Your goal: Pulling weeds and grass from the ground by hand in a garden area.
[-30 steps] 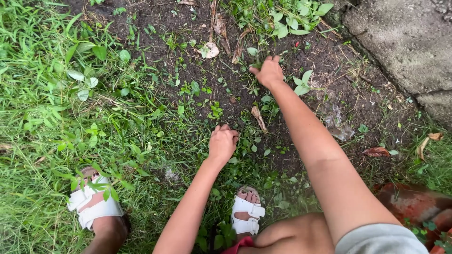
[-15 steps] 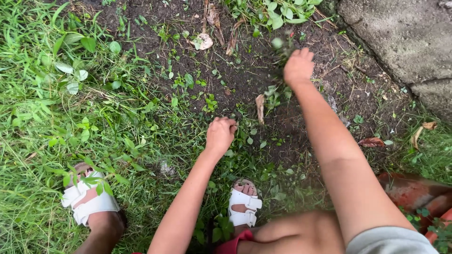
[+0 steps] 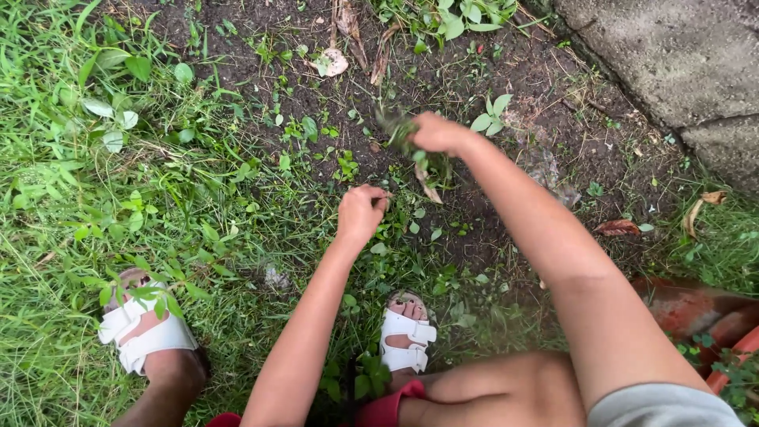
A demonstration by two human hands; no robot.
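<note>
I look down at a patch of dark soil [image 3: 443, 87] with small weeds. My right hand [image 3: 436, 133] is raised over it, shut on a blurred clump of green weeds [image 3: 397, 128]. My left hand [image 3: 361, 212] is lower, fingers curled at small plants on the ground; I cannot tell whether it holds one. A dry brown leaf [image 3: 428, 187] lies between the hands. My feet in white sandals [image 3: 406, 338] stand in the grass below, the other sandal [image 3: 142, 332] at the left.
Tall grass and leafy weeds [image 3: 118, 182] fill the left side. A grey concrete slab [image 3: 680, 63] lies at the top right. A reddish-brown object [image 3: 696, 312] sits at the lower right. Dead leaves [image 3: 617, 228] are scattered on the soil.
My right hand has swung from the far soil back to the left and now carries a clump of weeds. My left hand has stayed at about the same spot on the ground.
</note>
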